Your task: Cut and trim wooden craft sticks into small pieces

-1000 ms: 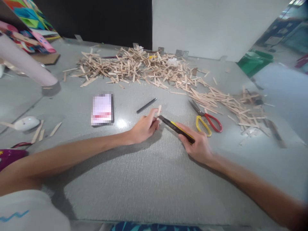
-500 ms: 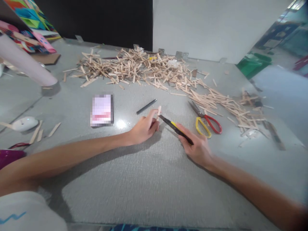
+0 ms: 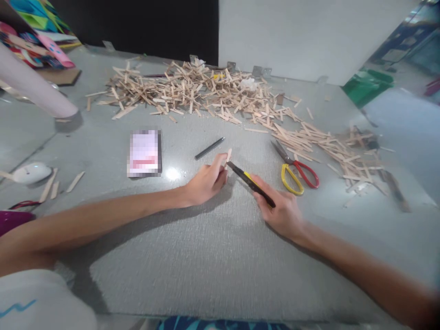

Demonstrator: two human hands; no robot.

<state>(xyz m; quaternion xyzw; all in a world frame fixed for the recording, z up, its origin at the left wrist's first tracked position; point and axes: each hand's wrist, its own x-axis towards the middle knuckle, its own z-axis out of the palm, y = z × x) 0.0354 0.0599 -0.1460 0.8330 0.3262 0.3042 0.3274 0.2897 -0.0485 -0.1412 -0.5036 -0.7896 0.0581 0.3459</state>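
Observation:
Between the thumb and fingers of my left hand (image 3: 208,183) is a short wooden stick (image 3: 229,155), its upper end poking out. My right hand (image 3: 280,208) grips a black and yellow utility knife (image 3: 252,183), blade pointing up and left. The blade tip meets the stick or lies right beside it; I cannot tell which. Just beyond my left hand lies a dark pen (image 3: 210,148). Scissors (image 3: 292,169) with one yellow and one red handle rest to the right of my right hand, blades slightly apart.
A wide heap of wooden sticks (image 3: 185,94) stretches across the back of the grey table (image 3: 192,270) and down its right side. A blurred-out box (image 3: 144,153) lies left of the pen. Farther left are a white computer mouse (image 3: 32,173) and a pale tube (image 3: 37,89).
The whole view has shifted slightly. Both hands keep their grips, and the knife blade stays at the stick with hardly any visible movement.

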